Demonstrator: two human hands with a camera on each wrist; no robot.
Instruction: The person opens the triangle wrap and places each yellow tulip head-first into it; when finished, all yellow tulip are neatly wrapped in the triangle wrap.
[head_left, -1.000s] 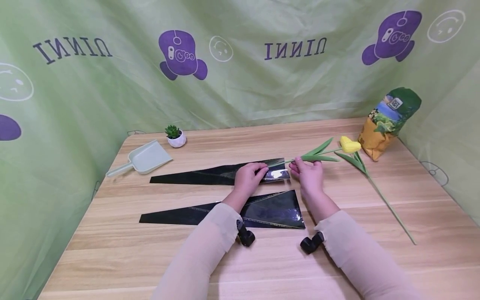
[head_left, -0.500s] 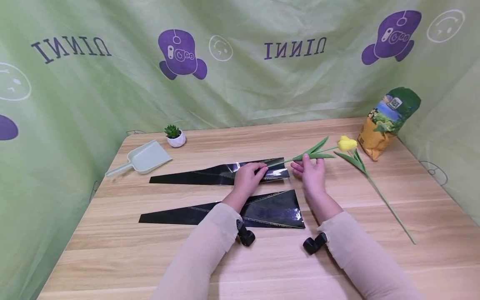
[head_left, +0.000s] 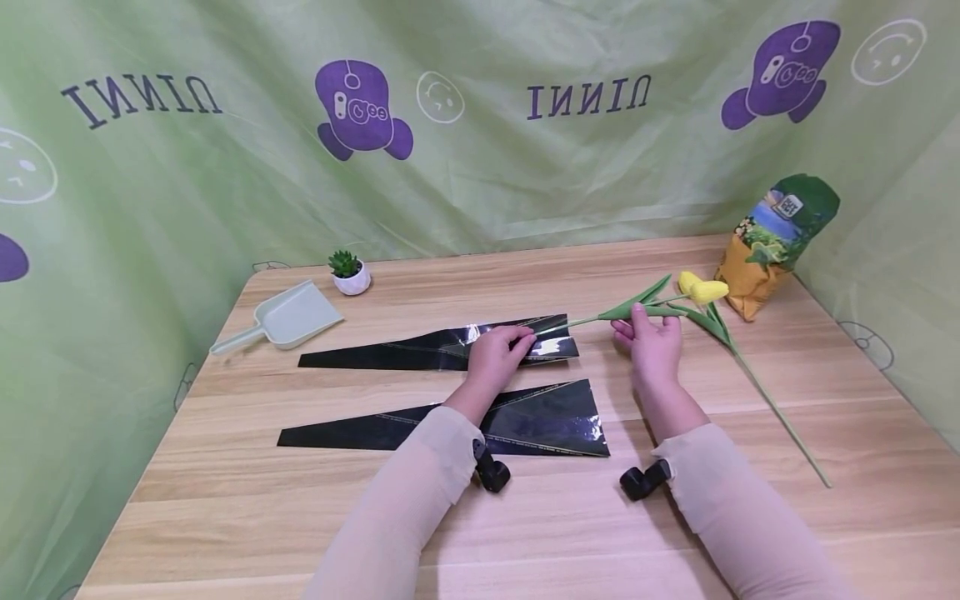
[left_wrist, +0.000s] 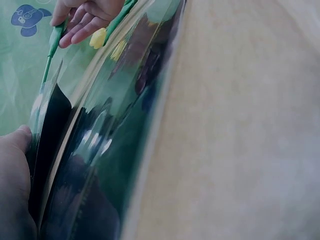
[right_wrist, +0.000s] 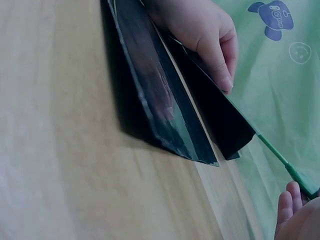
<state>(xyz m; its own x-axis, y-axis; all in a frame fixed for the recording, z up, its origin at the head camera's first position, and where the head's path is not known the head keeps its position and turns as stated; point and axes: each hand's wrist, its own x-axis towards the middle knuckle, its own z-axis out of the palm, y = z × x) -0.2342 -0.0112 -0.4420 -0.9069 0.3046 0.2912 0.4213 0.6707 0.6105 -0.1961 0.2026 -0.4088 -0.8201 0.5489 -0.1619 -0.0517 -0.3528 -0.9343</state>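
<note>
Item: one yellow-headed, green-stemmed artificial tulip (head_left: 615, 312), stem entering the wide end of the farther glossy black tapered film sleeve (head_left: 435, 350), probably light and springy, best taken where my right hand (head_left: 654, 343) pinches its leaf base, my left hand (head_left: 497, 353) pinching the likely slippery film.

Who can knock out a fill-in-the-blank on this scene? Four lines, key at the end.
The right hand holds a tulip whose flower is coloured ____.
The left hand grips whichever of the two black sleeves lies ____ from the person.
The succulent sits in a pot coloured ____.
The patterned bag sits near the far ____ corner of the table.

Missing words: yellow; farther; white; right.
</note>
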